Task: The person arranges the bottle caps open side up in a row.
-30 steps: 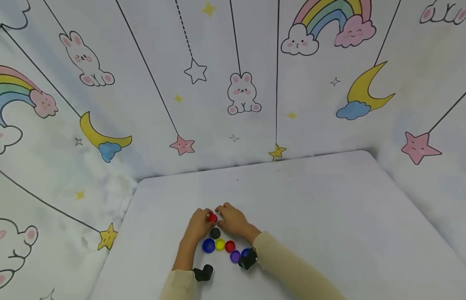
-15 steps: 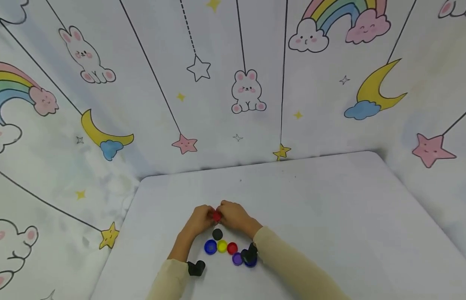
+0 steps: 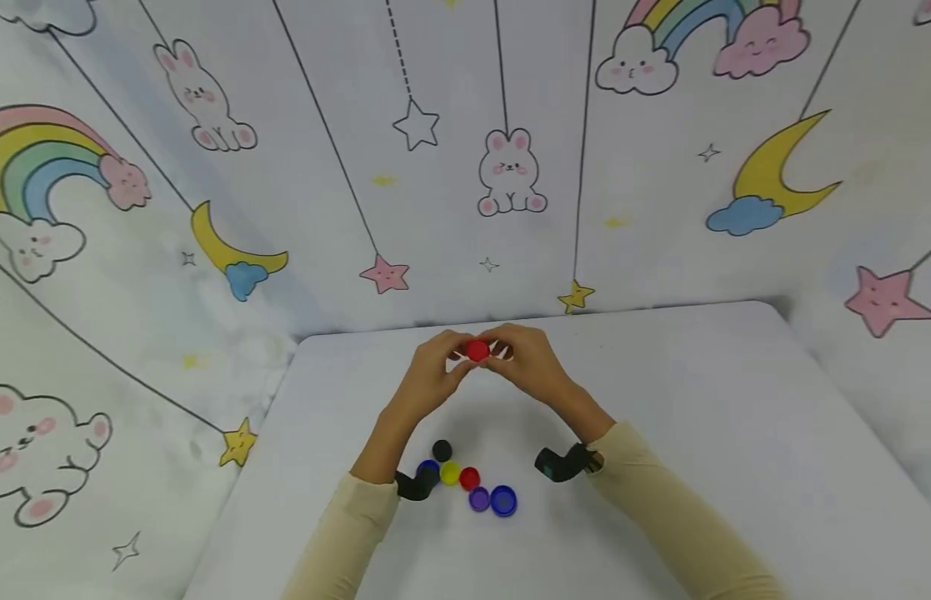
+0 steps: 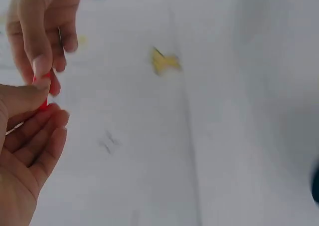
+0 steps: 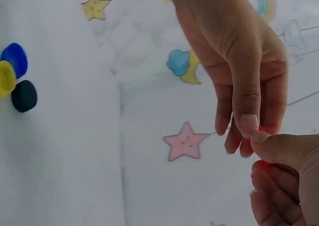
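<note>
Held up above the far part of the white table, a red bottle cap [image 3: 477, 349] sits between both hands. My left hand [image 3: 429, 379] pinches its left side with thumb and fingertips, and my right hand [image 3: 534, 364] pinches the right side. In the left wrist view the red cap [image 4: 44, 105] appears edge-on, mostly covered by thumbs and fingers. Only slivers of red show between the fingertips in the right wrist view, where the left hand [image 5: 239, 56] comes from above and the right hand [image 5: 286, 176] from the lower right.
On the table [image 3: 660, 400] lie a black cap [image 3: 442, 451], a yellow cap [image 3: 450, 473], another red cap [image 3: 469, 478], a purple cap [image 3: 479, 499] and a blue cap [image 3: 503, 501]. The left wrist camera [image 3: 417, 484] partly hides a second blue cap. A patterned wall backs the table.
My right hand has joined the left at the red cap and grips it too. Both hands have since risen with it, moving away from the other caps; the head view has shifted slightly.
</note>
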